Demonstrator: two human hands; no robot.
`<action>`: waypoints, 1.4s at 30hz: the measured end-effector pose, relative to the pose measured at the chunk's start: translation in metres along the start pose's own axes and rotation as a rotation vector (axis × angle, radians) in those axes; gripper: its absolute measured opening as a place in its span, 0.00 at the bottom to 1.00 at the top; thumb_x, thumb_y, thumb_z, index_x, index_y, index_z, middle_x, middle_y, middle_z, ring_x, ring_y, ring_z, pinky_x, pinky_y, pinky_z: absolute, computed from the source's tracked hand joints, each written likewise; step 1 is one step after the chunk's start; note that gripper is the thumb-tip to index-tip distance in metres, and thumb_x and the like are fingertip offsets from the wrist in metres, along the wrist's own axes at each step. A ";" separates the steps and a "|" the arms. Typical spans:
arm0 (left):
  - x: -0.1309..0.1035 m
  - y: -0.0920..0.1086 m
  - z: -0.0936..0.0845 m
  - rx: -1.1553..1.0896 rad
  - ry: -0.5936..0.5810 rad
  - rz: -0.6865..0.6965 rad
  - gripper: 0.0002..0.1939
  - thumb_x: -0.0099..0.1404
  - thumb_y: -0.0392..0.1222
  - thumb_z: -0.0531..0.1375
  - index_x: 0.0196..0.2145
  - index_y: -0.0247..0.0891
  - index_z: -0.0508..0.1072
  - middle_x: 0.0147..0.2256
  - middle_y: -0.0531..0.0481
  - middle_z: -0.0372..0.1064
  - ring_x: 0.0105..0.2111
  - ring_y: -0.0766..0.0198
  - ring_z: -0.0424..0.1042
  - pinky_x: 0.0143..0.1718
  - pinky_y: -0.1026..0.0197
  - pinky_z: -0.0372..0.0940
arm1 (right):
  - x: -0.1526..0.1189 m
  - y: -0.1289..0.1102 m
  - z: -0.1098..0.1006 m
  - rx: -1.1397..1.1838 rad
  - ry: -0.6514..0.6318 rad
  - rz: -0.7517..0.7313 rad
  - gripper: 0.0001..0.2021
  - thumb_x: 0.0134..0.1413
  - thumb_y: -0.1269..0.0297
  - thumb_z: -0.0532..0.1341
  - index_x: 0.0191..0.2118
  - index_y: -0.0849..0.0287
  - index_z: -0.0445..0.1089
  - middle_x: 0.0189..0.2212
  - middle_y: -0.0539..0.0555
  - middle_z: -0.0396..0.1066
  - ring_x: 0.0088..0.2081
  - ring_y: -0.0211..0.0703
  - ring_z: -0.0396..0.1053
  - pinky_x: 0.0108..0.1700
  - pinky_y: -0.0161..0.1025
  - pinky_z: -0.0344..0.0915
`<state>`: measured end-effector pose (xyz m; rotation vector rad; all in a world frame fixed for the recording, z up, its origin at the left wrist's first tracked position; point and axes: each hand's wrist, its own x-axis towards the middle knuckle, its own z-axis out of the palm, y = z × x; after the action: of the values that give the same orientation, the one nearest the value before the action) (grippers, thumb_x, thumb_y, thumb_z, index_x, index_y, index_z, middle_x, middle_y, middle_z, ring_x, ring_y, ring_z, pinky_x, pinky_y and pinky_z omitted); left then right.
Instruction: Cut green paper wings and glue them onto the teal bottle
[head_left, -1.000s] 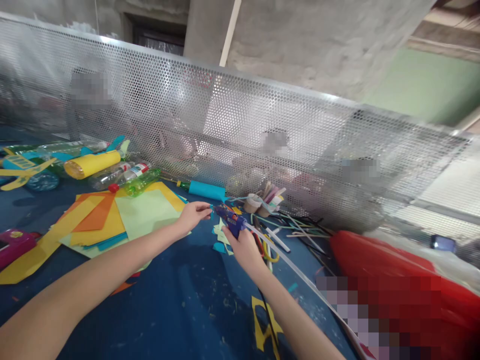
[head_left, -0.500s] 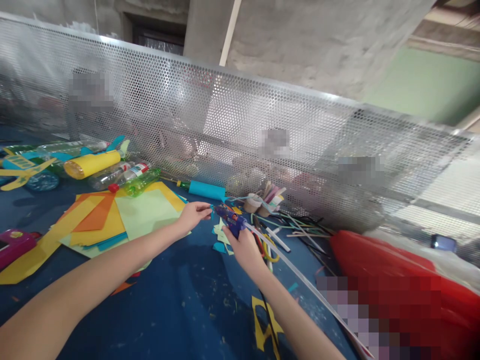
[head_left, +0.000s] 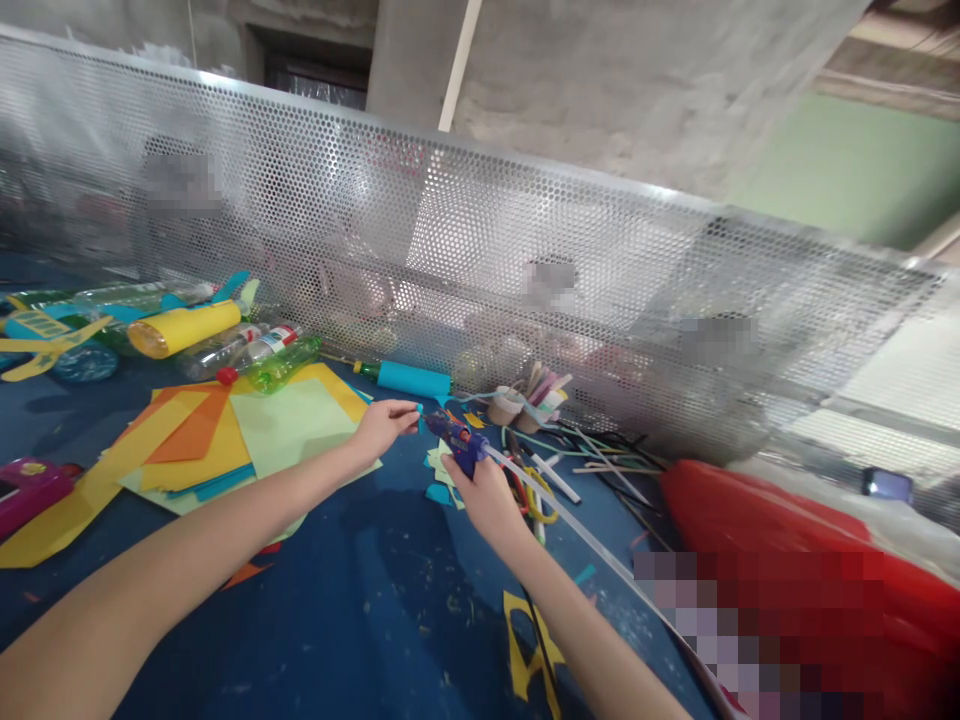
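Observation:
A small blue paper piece (head_left: 420,412) is pinched between the fingertips of my left hand (head_left: 386,430). My right hand (head_left: 484,488) is wrapped round the handle of a blue glue gun (head_left: 459,436), whose nozzle points left at the paper piece, very close to it. A long whitish glue stick (head_left: 592,542) runs from the back of the gun toward the lower right. Pale green paper scraps (head_left: 442,470) lie on the blue table (head_left: 360,610) just below the gun. Beyond the hands lies a bottle wrapped in blue paper (head_left: 414,379).
Coloured sheets (head_left: 292,420) and several bottles (head_left: 285,365) are at the left, with a magenta tool (head_left: 30,490). Scissors (head_left: 541,500), sticks and cups (head_left: 506,405) stand or lie right of the gun. A red bag (head_left: 765,520) fills the right; a perforated metal screen (head_left: 637,250) runs behind.
My left hand has moved slightly left with the blue paper piece. The glue gun has shifted a little left too, still in my right hand.

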<state>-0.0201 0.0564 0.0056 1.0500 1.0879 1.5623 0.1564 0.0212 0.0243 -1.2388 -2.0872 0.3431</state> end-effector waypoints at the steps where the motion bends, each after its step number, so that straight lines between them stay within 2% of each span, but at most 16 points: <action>1: 0.001 0.000 0.000 -0.001 0.007 0.002 0.08 0.50 0.35 0.66 0.32 0.34 0.76 0.30 0.49 0.75 0.27 0.64 0.72 0.38 0.56 0.69 | 0.000 0.000 0.000 -0.002 -0.003 -0.003 0.16 0.54 0.56 0.53 0.41 0.63 0.68 0.30 0.58 0.72 0.33 0.49 0.69 0.37 0.42 0.64; 7: 0.006 -0.003 -0.002 -0.027 0.040 0.027 0.08 0.50 0.35 0.66 0.30 0.34 0.76 0.29 0.51 0.74 0.28 0.64 0.72 0.40 0.55 0.68 | 0.000 0.001 0.001 -0.010 -0.027 -0.001 0.15 0.55 0.57 0.53 0.40 0.62 0.68 0.30 0.59 0.72 0.38 0.52 0.70 0.38 0.41 0.64; 17: 0.008 -0.004 -0.005 -0.075 0.061 0.077 0.11 0.48 0.38 0.67 0.31 0.32 0.75 0.28 0.50 0.73 0.27 0.65 0.71 0.39 0.54 0.69 | -0.001 -0.001 0.000 -0.040 -0.053 0.016 0.15 0.54 0.58 0.53 0.41 0.63 0.68 0.33 0.61 0.72 0.39 0.54 0.70 0.39 0.42 0.64; 22: 0.008 -0.003 -0.007 -0.090 0.067 0.082 0.13 0.47 0.39 0.67 0.31 0.31 0.75 0.28 0.49 0.72 0.28 0.65 0.71 0.39 0.54 0.69 | 0.000 0.001 0.002 -0.069 -0.083 0.043 0.15 0.55 0.57 0.53 0.38 0.65 0.68 0.33 0.63 0.72 0.38 0.55 0.70 0.38 0.43 0.64; 28: 0.009 -0.002 -0.008 -0.113 0.083 0.066 0.12 0.47 0.39 0.68 0.30 0.30 0.75 0.26 0.49 0.72 0.28 0.65 0.71 0.39 0.54 0.69 | 0.000 0.004 0.002 -0.033 -0.051 -0.004 0.15 0.54 0.57 0.54 0.38 0.63 0.69 0.32 0.61 0.72 0.37 0.53 0.70 0.37 0.41 0.64; 31: 0.009 -0.002 -0.008 -0.127 0.084 0.057 0.13 0.47 0.38 0.68 0.31 0.30 0.74 0.27 0.49 0.72 0.27 0.65 0.71 0.39 0.54 0.69 | 0.000 0.005 0.002 0.028 -0.032 0.039 0.13 0.52 0.56 0.56 0.34 0.62 0.69 0.28 0.58 0.72 0.33 0.51 0.70 0.35 0.40 0.63; 33: 0.010 -0.002 -0.008 -0.134 0.082 0.051 0.12 0.48 0.37 0.68 0.31 0.30 0.74 0.26 0.49 0.71 0.27 0.65 0.71 0.39 0.54 0.69 | 0.001 0.008 0.002 0.113 -0.012 0.139 0.14 0.50 0.54 0.57 0.28 0.61 0.69 0.22 0.55 0.69 0.28 0.48 0.69 0.32 0.39 0.62; 35: 0.009 -0.003 -0.008 -0.135 0.082 0.040 0.12 0.48 0.37 0.67 0.31 0.30 0.74 0.26 0.49 0.71 0.27 0.65 0.71 0.40 0.54 0.69 | 0.003 0.011 0.004 0.301 0.043 0.273 0.16 0.48 0.51 0.58 0.25 0.60 0.68 0.18 0.51 0.66 0.23 0.43 0.66 0.27 0.37 0.61; 39: 0.008 -0.002 -0.008 -0.124 0.083 0.020 0.12 0.48 0.37 0.68 0.31 0.30 0.74 0.27 0.48 0.72 0.28 0.65 0.71 0.40 0.54 0.69 | 0.012 0.024 0.007 0.874 0.286 0.514 0.13 0.44 0.55 0.63 0.29 0.59 0.65 0.23 0.48 0.69 0.22 0.36 0.65 0.25 0.32 0.64; 42: 0.006 -0.001 -0.007 -0.105 0.083 0.001 0.11 0.48 0.35 0.67 0.32 0.30 0.74 0.29 0.47 0.72 0.27 0.65 0.72 0.39 0.54 0.69 | 0.018 0.040 0.005 1.085 0.448 0.659 0.10 0.45 0.59 0.63 0.29 0.57 0.62 0.21 0.45 0.67 0.21 0.32 0.65 0.23 0.29 0.65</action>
<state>-0.0279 0.0615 0.0041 0.9231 1.0490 1.6581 0.1738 0.0580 0.0066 -1.0855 -0.7900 1.1683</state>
